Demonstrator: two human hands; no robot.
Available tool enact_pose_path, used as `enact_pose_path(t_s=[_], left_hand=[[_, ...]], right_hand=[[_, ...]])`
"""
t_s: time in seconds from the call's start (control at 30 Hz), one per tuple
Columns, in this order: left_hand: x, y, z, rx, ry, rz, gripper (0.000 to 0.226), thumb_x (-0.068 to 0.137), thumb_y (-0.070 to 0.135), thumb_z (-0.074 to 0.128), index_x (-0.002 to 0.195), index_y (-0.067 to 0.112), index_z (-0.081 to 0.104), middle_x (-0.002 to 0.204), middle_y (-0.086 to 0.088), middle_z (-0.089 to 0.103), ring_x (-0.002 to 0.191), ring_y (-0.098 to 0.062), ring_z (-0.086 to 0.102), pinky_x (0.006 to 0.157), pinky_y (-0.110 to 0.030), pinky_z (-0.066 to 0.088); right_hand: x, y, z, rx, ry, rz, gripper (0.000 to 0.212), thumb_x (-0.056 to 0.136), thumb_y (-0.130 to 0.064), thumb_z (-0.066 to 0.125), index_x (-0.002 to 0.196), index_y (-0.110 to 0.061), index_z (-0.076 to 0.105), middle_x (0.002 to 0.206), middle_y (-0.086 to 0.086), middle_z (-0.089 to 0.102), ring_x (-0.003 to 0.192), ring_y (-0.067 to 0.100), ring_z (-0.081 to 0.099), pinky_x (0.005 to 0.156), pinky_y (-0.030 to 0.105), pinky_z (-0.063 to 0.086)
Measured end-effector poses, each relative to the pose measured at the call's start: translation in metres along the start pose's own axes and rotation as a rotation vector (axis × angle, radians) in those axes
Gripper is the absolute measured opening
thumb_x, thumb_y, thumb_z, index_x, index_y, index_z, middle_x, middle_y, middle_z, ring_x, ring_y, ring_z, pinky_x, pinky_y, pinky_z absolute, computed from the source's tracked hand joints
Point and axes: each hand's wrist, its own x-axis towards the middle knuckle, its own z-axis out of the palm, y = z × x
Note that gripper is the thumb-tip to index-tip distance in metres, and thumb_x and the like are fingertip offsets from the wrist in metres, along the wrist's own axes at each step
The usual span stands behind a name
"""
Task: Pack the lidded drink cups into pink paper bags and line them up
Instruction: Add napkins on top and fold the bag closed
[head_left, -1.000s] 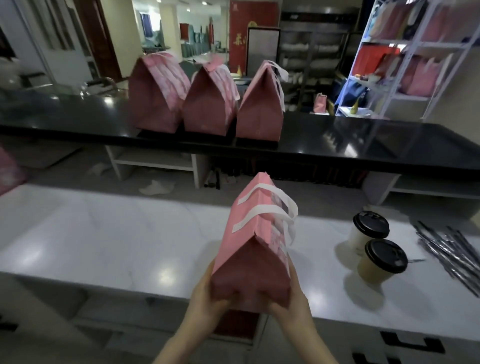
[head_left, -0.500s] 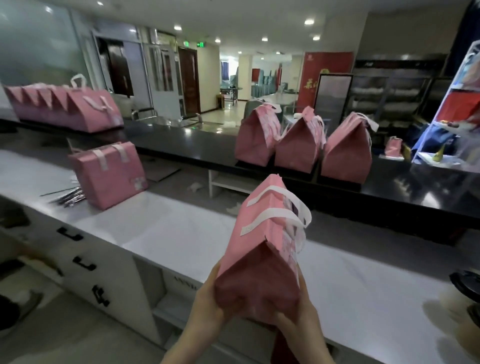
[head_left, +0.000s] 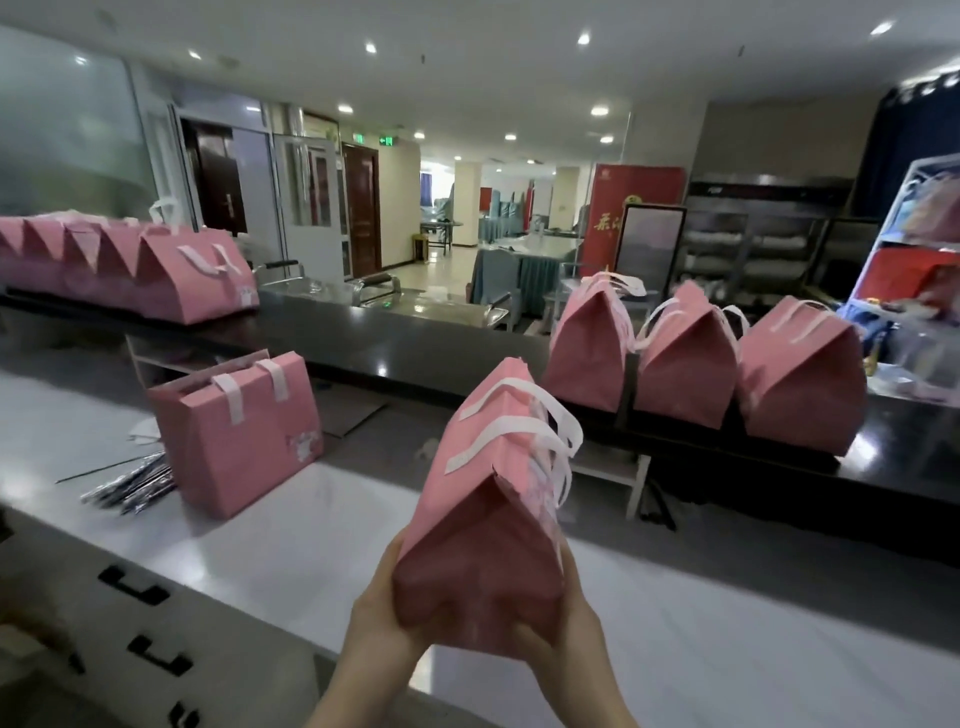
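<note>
A: What's w/ the hands?

B: Left hand (head_left: 382, 616) and right hand (head_left: 563, 618) both hug one pink bag (head_left: 483, 525) low down, one on each side. Fingers curl under its bottom. So both hands are grasping that bag.

A: Is the bag on the desk?

B: No, it's up in the air, over the near edge of the white desk (head_left: 291, 551). It tips a bit, top leaning away from the person. Top is folded shut, white handles (head_left: 540, 441) flop over to the right.

A: Cups?

B: Can't see any. Can't tell what's in the bag.

A: What else is on that desk?

B: To the left, another pink bag (head_left: 239, 431) stands by itself, boxy, w/ two white straps on top. Just beside it, on its left, a pile of shiny wrapped sticks (head_left: 130, 483). Too blurry to say what they are.

A: And farther back?

B: A long dark desk (head_left: 431, 348). On its right part, three pink bags (head_left: 696, 364) stand in a row, close side by side, tops pinched. On its far left, a row of more pink bags (head_left: 114, 270), packed tight.

A: Below?

B: Black drawer handles (head_left: 132, 587) on the front of the white desk, at bottom left.
</note>
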Motion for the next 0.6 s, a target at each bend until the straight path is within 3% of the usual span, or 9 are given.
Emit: enact_pose_path(t_s=[0.17, 0.33, 0.5, 0.6], left_hand=[[0.059, -0.006, -0.019, 0.01, -0.106, 0.022, 0.071, 0.071, -0.007, 0.076, 0.112, 0.048, 0.057, 0.1, 0.035, 0.065, 0.091, 0.018, 0.059, 0.063, -0.001, 0.045], [0.138, -0.005, -0.011, -0.024, -0.184, 0.001, 0.062, 0.073, 0.01, 0.077, 0.112, 0.053, 0.056, 0.101, 0.034, 0.065, 0.095, 0.015, 0.059, 0.062, -0.005, 0.048], [0.219, 0.0, 0.003, 0.008, -0.261, 0.07, 0.082, 0.05, 0.03, 0.083, 0.123, 0.052, 0.052, 0.106, 0.023, 0.069, 0.094, 0.006, 0.065, 0.064, -0.011, 0.052], [0.27, -0.006, 0.018, 0.005, -0.258, 0.103, 0.082, 0.048, 0.03, 0.083, 0.122, 0.05, 0.055, 0.107, 0.018, 0.07, 0.096, 0.0, 0.067, 0.065, -0.015, 0.054]], right_hand=[[0.052, 0.003, 0.031, -0.028, 0.031, -0.014, 0.101, 0.065, -0.013, 0.075, 0.142, -0.052, 0.022, 0.115, -0.041, 0.057, 0.106, -0.016, 0.055, 0.077, 0.006, 0.047], [0.121, 0.001, 0.045, -0.067, 0.11, -0.024, 0.096, 0.064, -0.021, 0.072, 0.139, -0.056, 0.023, 0.114, -0.029, 0.063, 0.103, -0.011, 0.058, 0.076, 0.006, 0.046], [0.205, 0.005, 0.042, -0.098, 0.133, -0.027, 0.099, 0.065, -0.021, 0.07, 0.143, -0.053, 0.018, 0.116, -0.02, 0.059, 0.1, -0.012, 0.057, 0.078, 0.006, 0.046], [0.253, 0.013, 0.039, -0.086, 0.145, -0.036, 0.098, 0.072, -0.016, 0.074, 0.141, -0.057, 0.018, 0.12, -0.013, 0.061, 0.105, 0.0, 0.059, 0.083, 0.015, 0.049]])
